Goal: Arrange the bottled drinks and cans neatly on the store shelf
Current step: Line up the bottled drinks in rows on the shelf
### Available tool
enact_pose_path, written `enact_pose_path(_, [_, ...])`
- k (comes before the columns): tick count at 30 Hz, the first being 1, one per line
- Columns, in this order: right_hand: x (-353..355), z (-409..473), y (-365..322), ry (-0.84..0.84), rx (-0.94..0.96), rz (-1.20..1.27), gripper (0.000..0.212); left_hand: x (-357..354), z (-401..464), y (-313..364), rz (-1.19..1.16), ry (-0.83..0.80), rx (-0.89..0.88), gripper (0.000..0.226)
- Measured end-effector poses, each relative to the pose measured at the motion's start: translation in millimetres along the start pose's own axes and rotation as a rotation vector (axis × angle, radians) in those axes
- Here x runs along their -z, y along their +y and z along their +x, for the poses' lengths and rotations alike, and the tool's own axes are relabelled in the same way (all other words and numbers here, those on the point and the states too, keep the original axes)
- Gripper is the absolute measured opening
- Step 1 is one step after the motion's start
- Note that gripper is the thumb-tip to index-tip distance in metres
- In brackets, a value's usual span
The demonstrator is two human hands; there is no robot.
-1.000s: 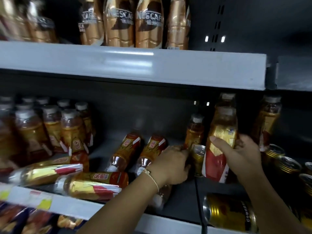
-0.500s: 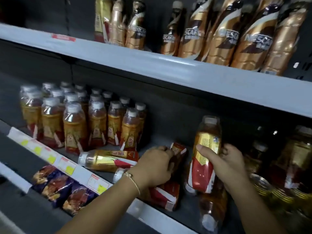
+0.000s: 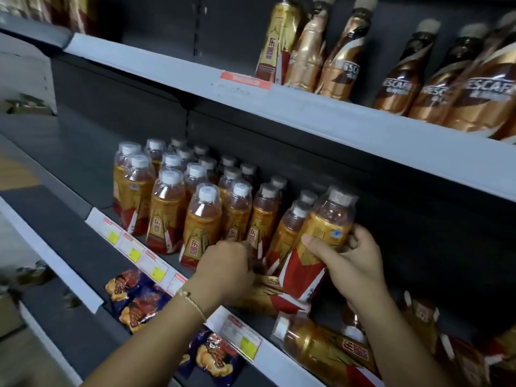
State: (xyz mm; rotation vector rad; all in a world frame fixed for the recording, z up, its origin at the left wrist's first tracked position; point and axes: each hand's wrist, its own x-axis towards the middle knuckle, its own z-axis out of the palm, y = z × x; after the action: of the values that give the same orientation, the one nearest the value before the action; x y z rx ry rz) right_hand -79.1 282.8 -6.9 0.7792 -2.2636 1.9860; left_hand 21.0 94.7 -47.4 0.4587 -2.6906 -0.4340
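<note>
My right hand (image 3: 353, 263) grips a bottled drink (image 3: 318, 241), thumb across the gold label and fingers curled round its far side, holding it upright with a slight tilt above the middle shelf (image 3: 83, 174), just to the right of the standing group of bottles (image 3: 195, 202). Those bottles stand in rows with white caps up, gold and red labels facing out.

My left hand (image 3: 226, 263), a thin bracelet (image 3: 192, 298) on its wrist, reaches in low beside the front bottles with fingers curled down; it lies over a toppled bottle (image 3: 268, 296), but whether the fingers have closed on it I cannot tell. Another bottle (image 3: 326, 350) lies on its side at the shelf's front edge, cap to the left.

Price tags (image 3: 139, 252) line the shelf lip. On the upper shelf (image 3: 335, 118) stand coffee bottles (image 3: 396, 82) in bronze wrap. Below, snack packets (image 3: 136, 300) lie on the lower shelf.
</note>
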Motion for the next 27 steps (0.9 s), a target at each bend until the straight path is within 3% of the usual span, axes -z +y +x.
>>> enact_pose_path(12, [-107, 16, 13, 0.071, 0.044, -0.127, 0.052, -15, -11, -54, -0.079, -0.079, -0.094, 0.031])
enact_pose_path(22, [-132, 17, 47, 0.086, -0.035, -0.246, 0.047, -26, -14, -64, -0.139, -0.118, -0.161, 0.040])
enact_pose_path(27, [-127, 17, 51, 0.006, -0.047, -0.232, 0.051, -25, -15, -69, 0.022, -0.170, -0.196, 0.052])
